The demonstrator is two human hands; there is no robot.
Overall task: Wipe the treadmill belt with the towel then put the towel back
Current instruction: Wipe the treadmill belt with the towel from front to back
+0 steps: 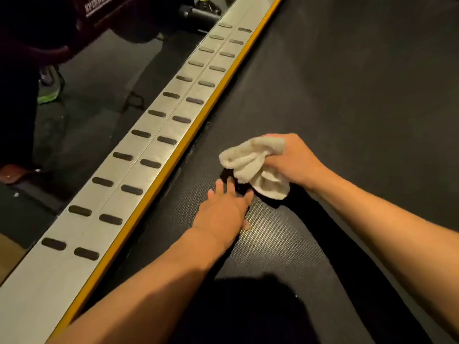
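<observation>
**Towel (255, 167) bunched in right hand (295, 160) over belt (347, 95)**

Towel, cream and crumpled, sits in the grip of the right hand, whose fingers curl round one end of it. The rest of the cloth spills out to the left and downward in loose folds. Its lowest fold hangs close over the belt with a dark shadow beneath; whether it touches the surface cannot be told.

The left hand (223, 212) lies palm down on the belt just beside the towel, fingers straight and slightly spread, holding nothing. Its fingertips point toward the cloth and stop just short of it. Both forearms are bare and reach in from the lower edge of the view.

The belt is dark and finely textured, and fills the right and centre of the view. A patch of light shines on it near the left wrist. Along its left edge runs a yellow strip (173, 165), and beside that a silver rail (139, 155) with two rows of dark oval pads. Left of the rail is dark floor (99, 83), where a shoe (49, 90) with a green sole stands in shadow. A black shape (248, 311) at the bottom centre is too dark to identify.
</observation>
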